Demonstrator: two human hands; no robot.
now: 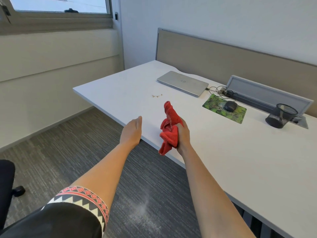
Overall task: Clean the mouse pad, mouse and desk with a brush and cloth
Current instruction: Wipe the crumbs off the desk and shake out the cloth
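My right hand (183,136) grips a crumpled red cloth (169,127) above the near edge of the white desk (223,152). My left hand (133,131) is flat with straight fingers at the desk's edge, a little left of the cloth, holding nothing. Farther right on the desk lies a green patterned mouse pad (240,115) with a dark mouse (230,105) on it. A small scatter of crumbs (157,95) lies on the desk beyond the cloth. No brush is in view.
A shut silver laptop (182,82) lies at the back, with cables (221,91) running to a grey cable tray. A black mesh pen cup (281,115) stands at the right. A beige partition backs the desk. A black chair (6,186) stands on the carpet at left.
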